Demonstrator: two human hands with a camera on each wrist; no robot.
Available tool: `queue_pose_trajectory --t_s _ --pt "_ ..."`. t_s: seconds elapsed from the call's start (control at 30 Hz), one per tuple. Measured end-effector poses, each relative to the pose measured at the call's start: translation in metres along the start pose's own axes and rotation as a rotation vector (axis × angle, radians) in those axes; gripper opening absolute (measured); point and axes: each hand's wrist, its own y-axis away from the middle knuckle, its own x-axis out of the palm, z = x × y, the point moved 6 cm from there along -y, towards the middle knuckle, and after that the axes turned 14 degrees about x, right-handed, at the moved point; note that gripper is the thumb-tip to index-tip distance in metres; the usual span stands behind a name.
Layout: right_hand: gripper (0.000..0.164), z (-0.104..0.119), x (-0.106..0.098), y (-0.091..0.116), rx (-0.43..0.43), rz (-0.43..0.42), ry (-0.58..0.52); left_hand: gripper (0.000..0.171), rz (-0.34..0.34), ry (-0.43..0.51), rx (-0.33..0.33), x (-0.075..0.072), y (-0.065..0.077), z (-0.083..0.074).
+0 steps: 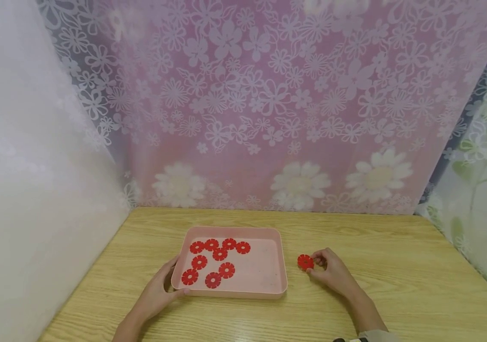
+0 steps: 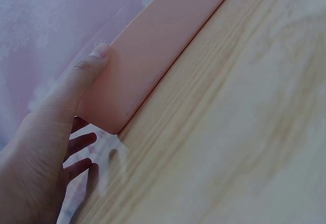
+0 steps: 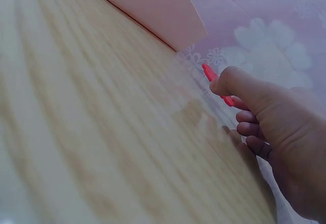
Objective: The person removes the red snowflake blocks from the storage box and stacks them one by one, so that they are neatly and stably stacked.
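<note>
A pink rectangular tray stands on the table, with several red notched plastic discs lying flat inside it, mostly in its left half. My left hand grips the tray's near left corner, thumb at the front rim and fingers along the left side. In the left wrist view the thumb presses the pink wall near its upper edge. To the right of the tray, my right hand pinches one red notched disc between thumb and fingers. The right wrist view shows this disc edge-on, partly hidden by the thumb.
The wood-grain table extends around the tray. A pink flowered curtain hangs along the back edge. Pale sheets stand at the left and right sides.
</note>
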Motion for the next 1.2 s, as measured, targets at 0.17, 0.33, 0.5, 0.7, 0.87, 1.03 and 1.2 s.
queue_pose_trajectory --t_s 0.17,0.33,0.5,0.7,0.87,1.03,1.2 --pt "0.032 -0.0006 -0.0008 0.0001 0.01 -0.014 0.014 0.095 0.007 0.022 -0.008 0.0009 -0.0006 0.0003" --pt "0.034 -0.0032 -0.001 -0.0008 0.062 0.002 0.008 0.095 0.003 0.006 -0.006 0.0009 -0.0011 0.0006" --pt "0.034 -0.0054 -0.0009 -0.0013 0.093 0.021 0.0 0.094 0.002 -0.006 -0.007 0.0009 -0.0007 0.001" --pt "0.034 -0.0075 -0.0002 -0.0023 0.107 0.025 0.005 0.093 0.0 0.005 -0.019 0.0011 0.0003 0.0012" --pt "0.033 -0.0074 -0.0001 -0.0025 0.107 0.033 0.012 0.093 0.002 0.015 -0.024 0.0009 0.0005 0.0006" --pt "0.032 -0.0069 -0.0001 -0.0025 0.113 0.041 0.018 0.094 0.0 0.02 -0.022 0.0009 -0.0002 0.0003" --pt "0.031 -0.0058 -0.0006 -0.002 0.115 0.045 0.02 0.094 0.001 0.014 -0.025 0.0012 -0.0001 -0.0002"
